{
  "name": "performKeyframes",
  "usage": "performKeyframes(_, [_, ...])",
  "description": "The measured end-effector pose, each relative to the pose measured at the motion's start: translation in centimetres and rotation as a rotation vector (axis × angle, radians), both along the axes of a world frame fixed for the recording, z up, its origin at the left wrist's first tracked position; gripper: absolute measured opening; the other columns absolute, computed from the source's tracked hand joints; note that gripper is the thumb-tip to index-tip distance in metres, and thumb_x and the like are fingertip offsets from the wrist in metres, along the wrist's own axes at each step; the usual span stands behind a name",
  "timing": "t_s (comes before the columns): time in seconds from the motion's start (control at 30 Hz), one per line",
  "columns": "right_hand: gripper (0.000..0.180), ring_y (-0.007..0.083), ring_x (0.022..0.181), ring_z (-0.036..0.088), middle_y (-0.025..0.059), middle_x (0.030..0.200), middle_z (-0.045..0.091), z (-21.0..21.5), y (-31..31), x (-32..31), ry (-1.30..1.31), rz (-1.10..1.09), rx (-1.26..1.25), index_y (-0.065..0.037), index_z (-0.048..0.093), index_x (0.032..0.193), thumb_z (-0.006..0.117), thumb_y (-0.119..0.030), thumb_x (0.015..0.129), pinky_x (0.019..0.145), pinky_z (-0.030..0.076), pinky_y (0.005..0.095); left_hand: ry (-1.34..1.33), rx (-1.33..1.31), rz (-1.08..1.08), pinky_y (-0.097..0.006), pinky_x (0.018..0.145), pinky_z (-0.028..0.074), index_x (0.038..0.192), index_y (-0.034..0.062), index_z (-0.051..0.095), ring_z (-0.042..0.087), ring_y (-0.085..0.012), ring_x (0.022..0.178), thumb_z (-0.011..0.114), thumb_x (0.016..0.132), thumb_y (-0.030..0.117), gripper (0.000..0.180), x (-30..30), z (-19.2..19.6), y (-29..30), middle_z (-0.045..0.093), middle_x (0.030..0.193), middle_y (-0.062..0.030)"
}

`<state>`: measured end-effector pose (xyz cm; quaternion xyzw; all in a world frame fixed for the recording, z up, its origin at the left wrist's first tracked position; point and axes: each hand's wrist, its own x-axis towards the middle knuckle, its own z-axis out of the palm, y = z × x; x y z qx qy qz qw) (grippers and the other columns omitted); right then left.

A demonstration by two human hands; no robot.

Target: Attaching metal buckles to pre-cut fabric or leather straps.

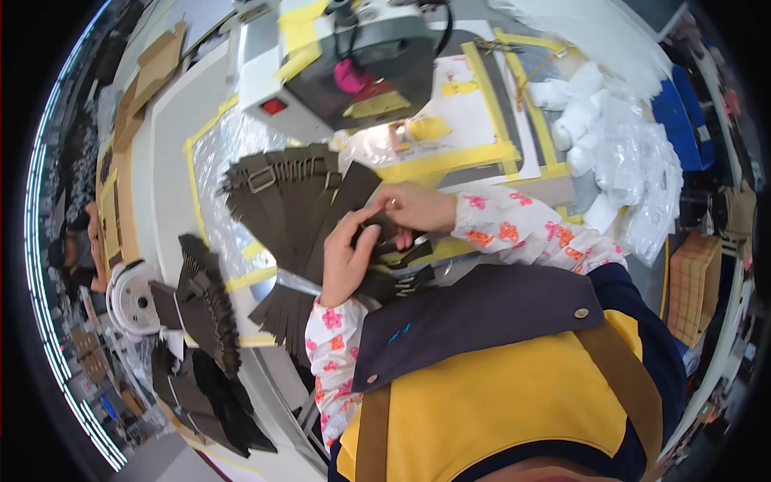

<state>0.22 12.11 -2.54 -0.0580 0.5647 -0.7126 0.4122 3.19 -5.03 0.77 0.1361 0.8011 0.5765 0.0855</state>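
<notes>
A fanned bundle of dark olive webbing straps (281,213) lies on the table in front of me, with a metal buckle (261,179) at its far left. My left hand (345,255) is at the bundle's right side, thumb and fingers closed on a dark strap (356,186). Just right of it, my right hand (414,210) has its fingers curled in and meets the left fingertips at the same strap. Something small and shiny shows below the right fingers; I cannot make out what it is. A pale band (297,281) wraps the bundle's near part.
A machine with a dark front (361,80) stands beyond my hands, over yellow-taped sheets. White wrapped rolls (582,112) are piled at the right, near a blue bin (679,120). More strap bundles (209,305) lie at the left, beside a round white device (135,299). Another person works far left.
</notes>
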Motion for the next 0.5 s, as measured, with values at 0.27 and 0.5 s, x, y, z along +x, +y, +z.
performKeyframes(0.27, [0.015,0.0113,0.05,0.057,0.005,0.065,0.055,-2.2,-2.6,0.3,0.568,-0.14,0.205,0.002,0.051,0.084,0.057,-0.012,0.081,0.044,0.045,0.0217,0.278,-0.11,0.091,-0.029,0.063,0.039,0.081,0.0028,0.056,0.051,-0.0223,0.066,0.059,0.074,0.002,0.008,1.4,0.3,-1.3,0.054,0.067,-0.0064])
performKeyframes(0.5, [0.013,0.0139,0.055,0.059,0.0057,0.073,0.059,-4.4,-4.1,0.9,0.119,-0.058,0.084,-0.005,0.052,0.087,0.058,-0.016,0.081,0.049,0.049,0.0261,0.111,-0.392,0.169,-0.033,0.054,0.042,0.083,-0.0007,0.051,0.056,-0.0202,0.058,0.054,0.082,0.006,0.008,2.2,-1.0,-3.6,0.055,0.066,-0.0144])
